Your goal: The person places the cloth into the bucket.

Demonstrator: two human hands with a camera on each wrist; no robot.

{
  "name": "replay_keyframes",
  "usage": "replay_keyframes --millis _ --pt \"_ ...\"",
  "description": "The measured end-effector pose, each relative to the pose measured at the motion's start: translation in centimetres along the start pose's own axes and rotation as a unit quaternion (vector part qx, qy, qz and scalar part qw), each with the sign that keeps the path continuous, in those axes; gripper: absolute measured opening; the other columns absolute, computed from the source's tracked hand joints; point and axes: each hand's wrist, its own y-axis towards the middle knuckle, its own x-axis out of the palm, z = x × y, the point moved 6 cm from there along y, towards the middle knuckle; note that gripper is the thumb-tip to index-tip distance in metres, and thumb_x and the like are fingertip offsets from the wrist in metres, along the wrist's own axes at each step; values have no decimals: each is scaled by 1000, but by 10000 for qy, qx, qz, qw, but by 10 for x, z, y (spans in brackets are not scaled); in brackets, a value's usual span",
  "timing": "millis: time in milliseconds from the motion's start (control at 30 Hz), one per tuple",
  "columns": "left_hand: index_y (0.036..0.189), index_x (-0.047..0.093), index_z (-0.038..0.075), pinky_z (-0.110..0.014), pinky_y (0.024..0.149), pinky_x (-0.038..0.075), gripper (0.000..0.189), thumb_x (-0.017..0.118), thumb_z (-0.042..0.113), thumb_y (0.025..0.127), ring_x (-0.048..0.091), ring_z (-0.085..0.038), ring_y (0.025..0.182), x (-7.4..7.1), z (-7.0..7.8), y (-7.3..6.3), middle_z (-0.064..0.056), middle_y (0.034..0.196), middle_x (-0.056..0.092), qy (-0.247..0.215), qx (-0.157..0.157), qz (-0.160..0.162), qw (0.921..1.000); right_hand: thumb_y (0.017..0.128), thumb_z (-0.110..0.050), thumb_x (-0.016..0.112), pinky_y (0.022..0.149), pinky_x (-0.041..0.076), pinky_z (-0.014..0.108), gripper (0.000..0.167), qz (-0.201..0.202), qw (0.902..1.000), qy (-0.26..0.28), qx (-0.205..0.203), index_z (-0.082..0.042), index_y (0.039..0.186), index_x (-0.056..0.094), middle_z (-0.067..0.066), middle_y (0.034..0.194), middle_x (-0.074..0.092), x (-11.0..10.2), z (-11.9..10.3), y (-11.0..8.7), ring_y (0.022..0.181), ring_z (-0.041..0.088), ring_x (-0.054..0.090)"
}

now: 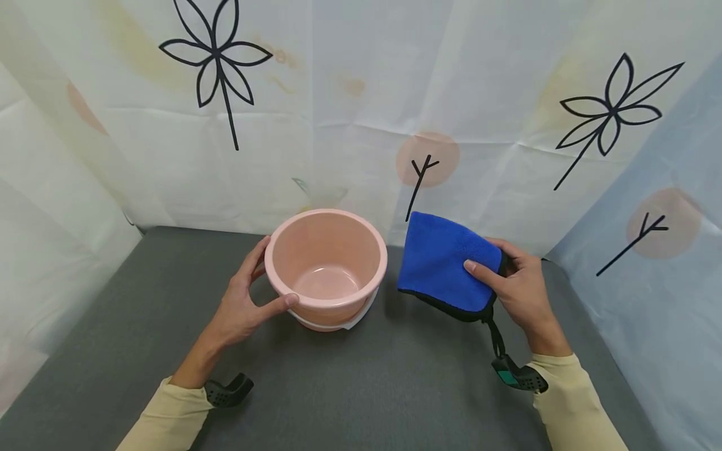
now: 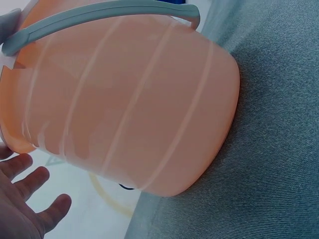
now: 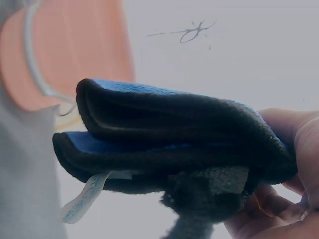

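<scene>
You have one bucket (image 1: 329, 303) and one folded cloth (image 1: 448, 263) at your two hands, above one gray surface (image 1: 338, 401). The bucket stands toward the surface's far edge, right of your left hand (image 1: 248, 307), whose thumb and forefinger grip its rim while the other fingers spread. The cloth, raised near the surface's far right corner, is left of your right hand (image 1: 521, 291), which pinches it. The bucket is round, smooth pink plastic with one pale curved handle (image 2: 109, 12); the cloth is fuzzy, blue, black-edged.
</scene>
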Motion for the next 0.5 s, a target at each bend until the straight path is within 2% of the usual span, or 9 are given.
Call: replay_keyframes --millis 167,400,433,500 --pt "163 23 17 -60 113 30 104 84 16 79 35 -27 145 1 0 0 -5 164 30 -6 -7 11 10000 92 -7 75 77 57 21 42 257 9991 -293 -156 -3 132 64 -2 117 65 -8 -33 13 95 8 70" --pt "163 22 15 -26 112 33 104 84 13 79 34 -25 145 1 -1 0 -5 163 31 -103 36 28 9999 90 -6 76 81 56 22 42 272 9981 -59 -545 -6 131 67 6 123 66 -1 -74 36 101 16 69" --pt "163 22 15 -24 112 32 104 84 13 79 34 -25 145 1 -1 0 -5 163 31 -112 37 21 9999 90 -7 77 82 56 22 42 269 9979 -81 -590 -7 131 67 6 123 66 1 -80 39 102 17 69" --pt "163 22 14 -30 113 33 104 84 12 79 35 -25 145 0 -1 0 -5 162 32 -118 31 14 9999 90 -8 77 84 56 23 42 241 9972 16 -704 -7 131 67 9 124 65 8 -90 44 104 20 68"
